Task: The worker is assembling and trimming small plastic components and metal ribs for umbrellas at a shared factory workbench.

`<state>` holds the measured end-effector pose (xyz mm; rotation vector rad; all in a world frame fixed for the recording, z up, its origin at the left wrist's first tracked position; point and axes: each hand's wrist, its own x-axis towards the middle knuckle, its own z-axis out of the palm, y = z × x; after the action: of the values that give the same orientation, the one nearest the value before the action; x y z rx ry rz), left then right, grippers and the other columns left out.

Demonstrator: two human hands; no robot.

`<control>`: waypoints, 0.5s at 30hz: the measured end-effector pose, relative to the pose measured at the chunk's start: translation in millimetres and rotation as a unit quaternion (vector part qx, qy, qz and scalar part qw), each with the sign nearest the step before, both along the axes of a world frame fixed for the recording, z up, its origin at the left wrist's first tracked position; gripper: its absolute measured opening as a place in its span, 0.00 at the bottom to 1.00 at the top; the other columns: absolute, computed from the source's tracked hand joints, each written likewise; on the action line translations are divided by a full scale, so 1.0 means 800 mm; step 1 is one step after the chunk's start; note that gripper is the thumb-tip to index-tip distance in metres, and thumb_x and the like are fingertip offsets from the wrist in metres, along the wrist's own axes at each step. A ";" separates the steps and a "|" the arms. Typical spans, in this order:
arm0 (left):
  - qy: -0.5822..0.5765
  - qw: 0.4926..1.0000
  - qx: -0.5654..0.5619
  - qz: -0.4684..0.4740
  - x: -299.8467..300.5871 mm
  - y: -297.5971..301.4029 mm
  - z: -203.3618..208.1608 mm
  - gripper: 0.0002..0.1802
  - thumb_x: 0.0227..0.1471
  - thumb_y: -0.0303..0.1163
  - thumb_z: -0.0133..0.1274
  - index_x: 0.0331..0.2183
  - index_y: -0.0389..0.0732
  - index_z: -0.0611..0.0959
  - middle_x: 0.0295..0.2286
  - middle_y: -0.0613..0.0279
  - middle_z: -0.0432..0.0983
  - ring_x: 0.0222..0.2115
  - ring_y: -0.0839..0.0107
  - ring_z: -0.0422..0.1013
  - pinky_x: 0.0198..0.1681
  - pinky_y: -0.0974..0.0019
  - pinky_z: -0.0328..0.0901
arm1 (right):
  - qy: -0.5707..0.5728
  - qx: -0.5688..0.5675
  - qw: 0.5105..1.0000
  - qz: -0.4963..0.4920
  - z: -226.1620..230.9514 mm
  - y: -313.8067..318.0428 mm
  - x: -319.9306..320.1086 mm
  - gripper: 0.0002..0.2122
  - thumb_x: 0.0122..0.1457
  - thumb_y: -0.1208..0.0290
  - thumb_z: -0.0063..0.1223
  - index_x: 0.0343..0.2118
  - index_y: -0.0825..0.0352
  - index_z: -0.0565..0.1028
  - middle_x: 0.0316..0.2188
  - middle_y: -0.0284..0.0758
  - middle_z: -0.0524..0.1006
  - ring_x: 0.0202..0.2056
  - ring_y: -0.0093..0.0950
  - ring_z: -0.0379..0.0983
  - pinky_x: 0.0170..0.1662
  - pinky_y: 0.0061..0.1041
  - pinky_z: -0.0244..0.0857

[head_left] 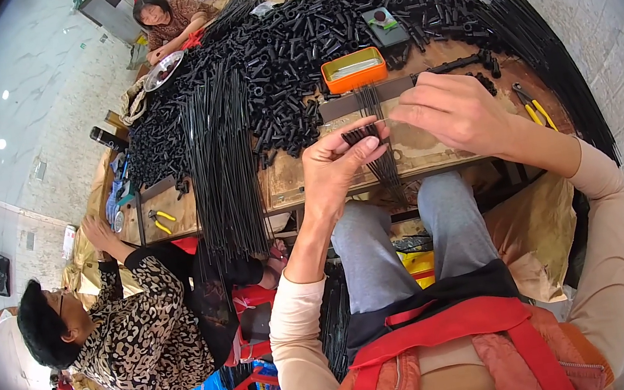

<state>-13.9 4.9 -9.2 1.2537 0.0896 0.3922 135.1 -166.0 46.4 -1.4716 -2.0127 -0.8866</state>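
Black rods [375, 146], a thin bundle of them, sit fanned in my left hand [336, 169], above the near edge of the wooden worktable [433, 148] and over my knees. Left fingers are curled around the bundle's upper end; the lower ends hang free below the hand, splaying slightly toward the table edge. My right hand [448, 112] is closed in a fine pinch, thumb against fingertips, on what looks like a thin pale wire or strand running across to the rod tips; it is too fine to identify with certainty.

Handling judgement: each rod looks light, narrow and springy rather than rigid, with a smooth dark finish that is probably slippery. A loose hold would let single rods slide out, so the bundle is best taken near one end with the fingers wrapped fully round. Breakage seems unlikely; bending is the likelier fault.

Surroundings: large heap of short black tubes [291, 46] across the table, long black rods [221, 160] draped over its left edge, an orange tray [354, 69] just beyond my hands, yellow-handled pliers [534, 109] to the right. A person in a patterned top [140, 331] works at my left.
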 end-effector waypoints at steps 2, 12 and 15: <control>0.000 1.000 0.000 0.000 -0.002 0.000 0.001 0.18 0.54 0.19 0.54 0.48 0.30 0.78 0.41 0.51 0.79 0.43 0.65 0.76 0.47 0.64 0.74 | 0.005 0.003 1.000 0.000 -0.003 0.001 0.002 0.14 0.40 0.79 0.56 0.34 0.71 0.77 0.31 0.37 0.74 0.30 0.33 0.71 0.29 0.27 0.68; -0.013 0.999 0.015 -0.046 -0.001 -0.003 0.000 0.18 0.58 0.22 0.51 0.50 0.29 0.76 0.41 0.51 0.78 0.44 0.66 0.75 0.49 0.61 0.73 | 0.040 -0.019 0.999 0.019 0.006 -0.002 -0.006 0.16 0.41 0.80 0.58 0.37 0.70 0.78 0.31 0.37 0.75 0.30 0.32 0.70 0.29 0.26 0.67; -0.011 0.999 0.011 -0.039 -0.002 -0.003 -0.001 0.18 0.58 0.22 0.51 0.50 0.29 0.76 0.41 0.51 0.78 0.44 0.65 0.75 0.49 0.61 0.73 | 0.056 -0.004 0.998 0.036 -0.001 -0.005 -0.007 0.17 0.42 0.80 0.58 0.40 0.70 0.78 0.31 0.36 0.75 0.30 0.33 0.71 0.29 0.27 0.67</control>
<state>-15.9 2.5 -10.0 1.2700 0.0168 0.3408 129.8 -170.2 45.4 -1.4105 -1.9761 -0.7502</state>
